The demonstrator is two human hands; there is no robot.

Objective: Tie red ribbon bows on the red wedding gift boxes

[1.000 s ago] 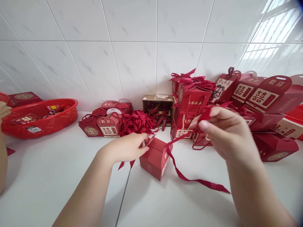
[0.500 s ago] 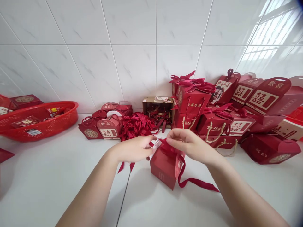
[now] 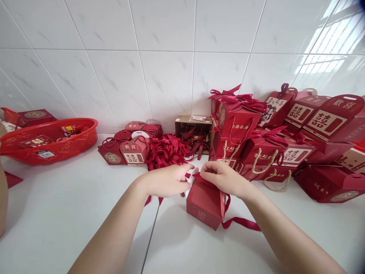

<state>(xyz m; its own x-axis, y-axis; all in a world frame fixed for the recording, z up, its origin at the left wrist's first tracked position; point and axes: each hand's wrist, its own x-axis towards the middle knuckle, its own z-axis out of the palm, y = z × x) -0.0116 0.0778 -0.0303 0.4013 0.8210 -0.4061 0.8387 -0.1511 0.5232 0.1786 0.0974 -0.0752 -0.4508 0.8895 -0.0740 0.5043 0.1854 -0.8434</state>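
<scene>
One red gift box (image 3: pixel 204 204) stands on the counter (image 3: pixel 176 247) between my two hands. My left hand (image 3: pixel 168 180) pinches its left end; my right hand (image 3: pixel 225 177) pinches one ribbon (image 3: pixel 242 223) over its top. Beyond lie one ribbon heap (image 3: pixel 168 150) and one carton (image 3: pixel 182 120). A second ago, my right hand held the ribbon out rightward.

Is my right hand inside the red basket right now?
No, your right hand is at the top of the red box, while the red basket stands off to the left.
</scene>
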